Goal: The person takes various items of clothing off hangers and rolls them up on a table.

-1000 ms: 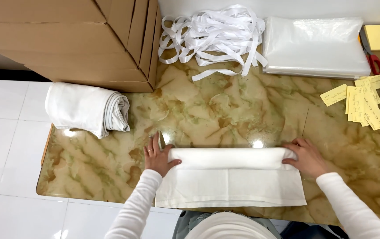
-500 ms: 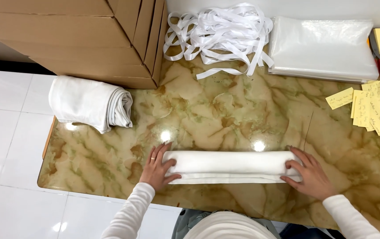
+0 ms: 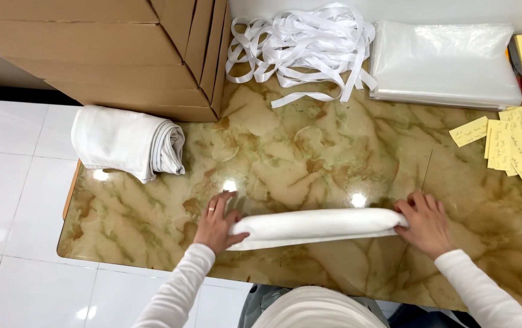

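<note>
While left hand [image 3: 215, 225] and right hand [image 3: 424, 223] clasp its ends, rolled white cloth [image 3: 315, 226] lengthwise left-right.

My left hand [image 3: 215, 226] palm down, fingers spread, thumb tucked inward, my right hand [image 3: 424, 223] curled, knuckles up, both forearms in white sleeves, angled inward

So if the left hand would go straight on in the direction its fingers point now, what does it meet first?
Mostly bare marble table. The left hand points away from the person and slightly right, so probably the tangle of white ribbon comes first; the cardboard boxes sit just left of that line.
</note>
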